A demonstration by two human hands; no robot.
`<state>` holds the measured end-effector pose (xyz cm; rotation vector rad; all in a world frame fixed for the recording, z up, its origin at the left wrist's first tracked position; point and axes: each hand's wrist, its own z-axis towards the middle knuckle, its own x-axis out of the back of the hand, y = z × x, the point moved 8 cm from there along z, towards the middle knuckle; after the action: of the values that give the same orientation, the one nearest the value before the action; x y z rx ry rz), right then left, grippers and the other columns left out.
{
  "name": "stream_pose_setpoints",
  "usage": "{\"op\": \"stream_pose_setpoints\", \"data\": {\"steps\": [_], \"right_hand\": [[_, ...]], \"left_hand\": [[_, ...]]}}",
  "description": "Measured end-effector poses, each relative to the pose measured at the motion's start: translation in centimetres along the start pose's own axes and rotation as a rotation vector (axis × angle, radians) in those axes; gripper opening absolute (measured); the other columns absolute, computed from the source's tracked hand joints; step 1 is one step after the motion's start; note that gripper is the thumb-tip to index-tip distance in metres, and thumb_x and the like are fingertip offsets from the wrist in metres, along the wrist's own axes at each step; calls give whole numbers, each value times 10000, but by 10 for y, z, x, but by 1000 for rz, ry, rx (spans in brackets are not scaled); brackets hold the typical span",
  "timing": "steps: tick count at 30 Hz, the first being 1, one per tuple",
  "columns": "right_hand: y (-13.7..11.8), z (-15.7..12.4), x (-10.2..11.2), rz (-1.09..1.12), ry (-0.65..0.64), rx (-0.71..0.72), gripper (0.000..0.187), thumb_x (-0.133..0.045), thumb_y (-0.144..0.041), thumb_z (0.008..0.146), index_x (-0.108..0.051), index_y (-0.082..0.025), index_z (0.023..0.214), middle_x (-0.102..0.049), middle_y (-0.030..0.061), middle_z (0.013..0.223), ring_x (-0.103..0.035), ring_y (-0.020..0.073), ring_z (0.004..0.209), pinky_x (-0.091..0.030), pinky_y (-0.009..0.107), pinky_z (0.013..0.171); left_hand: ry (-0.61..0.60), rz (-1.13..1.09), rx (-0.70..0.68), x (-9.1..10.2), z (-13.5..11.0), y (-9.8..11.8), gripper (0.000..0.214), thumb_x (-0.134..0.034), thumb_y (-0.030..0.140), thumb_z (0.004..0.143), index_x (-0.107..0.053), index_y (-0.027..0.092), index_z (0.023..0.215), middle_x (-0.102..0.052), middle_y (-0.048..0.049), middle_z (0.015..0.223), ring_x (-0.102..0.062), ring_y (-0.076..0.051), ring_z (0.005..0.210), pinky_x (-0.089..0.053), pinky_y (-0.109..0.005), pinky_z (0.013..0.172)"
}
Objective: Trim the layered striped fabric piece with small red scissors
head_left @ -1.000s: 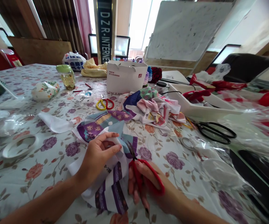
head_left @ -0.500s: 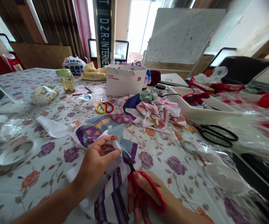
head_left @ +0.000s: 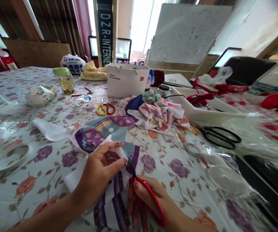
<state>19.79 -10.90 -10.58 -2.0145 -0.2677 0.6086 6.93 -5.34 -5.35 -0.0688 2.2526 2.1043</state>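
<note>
My left hand (head_left: 97, 172) pinches the edge of a purple, white and blue patterned cloth (head_left: 100, 135) that lies on the flowered tablecloth (head_left: 168, 167). Thumb and fingers are closed on a fold of it. My right hand (head_left: 146, 203) grips red-handled scissors (head_left: 143, 190), fingers through the loops. The dark blades point up and left into the cloth, right beside my left fingertips.
A pile of colourful fabric scraps (head_left: 158, 111) lies behind the cloth. Around it are yellow-and-red scissors (head_left: 104, 108), large black scissors (head_left: 219, 135), a white paper bag (head_left: 126, 80), a white tray (head_left: 201, 111), a tape roll (head_left: 6, 156), a jar (head_left: 65, 80) and crinkled clear plastic (head_left: 226, 174).
The scissor blades have closed further into the cloth and my right hand has drawn slightly nearer and left. My left hand keeps its pinch; the view shifted a little.
</note>
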Motion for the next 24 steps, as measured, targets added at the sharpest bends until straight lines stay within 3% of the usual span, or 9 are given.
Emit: {"op": "stream_pose_setpoints", "data": {"steps": [5,10,24], "right_hand": [[0,-1,1,1,16,2,579,-618,-735,744,-558,-159,733,-604,16,598,-592,108,455,-458,151,362],[-1,1,-1,16,-7,24,572,-631,-734,733,-555,-168,739,-606,10,594,-577,105,441,-456,158,361],[-7,-4,-1,-42,11,72,589,-607,-756,740,-529,-172,756,-582,0,588,-521,86,424,-434,172,376]], "left_hand": [[48,85,-82,1,-3,8,342,-778,219,721,-688,209,1051,-702,-12,851,-635,-144,748,-524,-217,666],[-24,99,-54,-7,-4,2,366,-756,225,739,-674,205,1095,-709,-10,796,-650,-160,723,-531,-236,669],[-29,81,-20,-9,-10,-3,399,-776,251,729,-654,202,1105,-716,-4,796,-647,-150,725,-524,-219,664]]}}
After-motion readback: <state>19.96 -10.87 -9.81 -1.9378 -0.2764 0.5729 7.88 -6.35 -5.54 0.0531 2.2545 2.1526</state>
